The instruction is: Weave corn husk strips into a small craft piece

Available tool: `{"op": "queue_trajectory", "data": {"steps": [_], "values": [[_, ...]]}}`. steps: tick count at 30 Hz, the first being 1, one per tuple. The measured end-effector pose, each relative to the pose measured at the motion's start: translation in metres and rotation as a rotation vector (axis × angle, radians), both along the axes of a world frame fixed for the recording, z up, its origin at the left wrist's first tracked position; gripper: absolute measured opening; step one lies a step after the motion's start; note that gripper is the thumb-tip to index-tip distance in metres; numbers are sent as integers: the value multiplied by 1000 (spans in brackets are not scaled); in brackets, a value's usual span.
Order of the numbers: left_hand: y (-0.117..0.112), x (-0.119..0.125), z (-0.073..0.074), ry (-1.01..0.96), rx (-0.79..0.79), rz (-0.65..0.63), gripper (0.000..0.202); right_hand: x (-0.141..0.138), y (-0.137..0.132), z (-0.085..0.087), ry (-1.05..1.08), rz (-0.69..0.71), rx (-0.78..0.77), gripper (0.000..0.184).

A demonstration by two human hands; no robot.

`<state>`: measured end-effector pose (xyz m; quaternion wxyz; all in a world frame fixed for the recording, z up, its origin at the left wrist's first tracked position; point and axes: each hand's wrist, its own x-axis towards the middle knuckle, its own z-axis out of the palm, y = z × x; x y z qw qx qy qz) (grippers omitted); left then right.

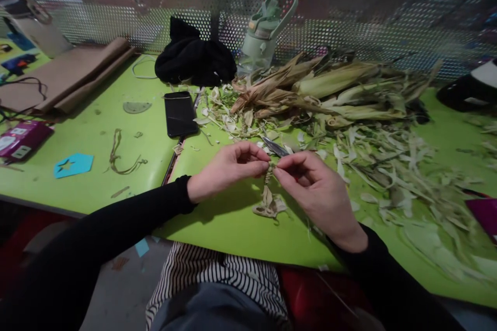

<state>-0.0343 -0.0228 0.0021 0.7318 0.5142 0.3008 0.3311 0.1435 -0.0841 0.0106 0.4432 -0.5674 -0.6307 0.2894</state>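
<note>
A small knotted corn husk braid [267, 178] hangs between my hands over the green table, its lower end spreading into a flat, crumpled piece of dry husk. The fingertips of my left hand [236, 165] pinch its top from one side. From the other side, my right hand [314, 186] pinches the same top end with thumb and forefinger. Just behind my fingers, the metal blades of what look like scissors [275, 147] lie on the table, partly hidden by my right hand. Shredded husk strips [392, 170] spread to the right of my right hand.
A heap of corn husks [337, 80] lies at the back, by a green bottle [262, 36] and black cloth [196, 57]. Left of my hands are a phone [180, 114], a husk cord [124, 158], a blue star cutout [73, 165] and brown paper [73, 72]. A perforated screen [349, 5] stands behind.
</note>
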Motion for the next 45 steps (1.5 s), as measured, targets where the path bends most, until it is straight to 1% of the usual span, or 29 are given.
{"op": "queue_trajectory", "data": {"steps": [7, 10, 14, 17, 18, 20, 22, 24, 27, 30, 32, 34, 36, 39, 41, 43, 45], "values": [[-5, 3, 3, 47, -17, 32, 8, 2, 0, -5, -49, 38, 36, 10], [-6, 3, 5, 54, -19, 27, 8, 3, 1, -4, -42, 48, 6, 11], [-3, 3, 6, -22, -88, 32, 6, 6, 5, -2, 76, 36, -81, 22], [2, 2, 2, -90, -154, 102, 6, 9, 8, -4, 140, 42, -91, 36], [4, 2, 1, -101, -171, 124, 5, 10, 9, -5, 139, 47, -93, 36], [6, 2, -2, -108, -199, 139, 3, 10, 10, -7, 103, 43, -102, 30], [6, 1, -2, -109, -223, 125, 9, 10, 11, -9, 66, 13, -97, 21], [5, 0, -2, -95, -237, 103, 15, 10, 11, -9, 62, -17, -88, 17], [4, -2, -2, -36, -224, 43, 17, 11, 11, -8, 108, -64, -67, 16], [5, -2, -5, 17, -153, -37, 23, 13, 11, -8, 133, -99, -45, 18], [5, -1, -7, 38, -87, -72, 20, 14, 12, -9, 131, -97, -49, 19], [5, 0, -9, 65, -9, -84, 16, 15, 12, -10, 111, -58, -80, 21], [5, 0, -9, 120, 104, -79, 16, 15, 12, -11, 62, -3, -119, 24], [3, -2, -4, 269, 334, -69, 19, 15, 10, -10, -15, 39, -148, 30], [2, -6, 1, 364, 468, -65, 22, 15, 8, -7, -20, 67, -150, 31], [2, -8, 6, 410, 530, -73, 24, 16, 6, -3, -11, 108, -152, 32], [1, -10, 11, 407, 518, -103, 25, 17, 4, 1, -18, 132, -145, 31]]}}
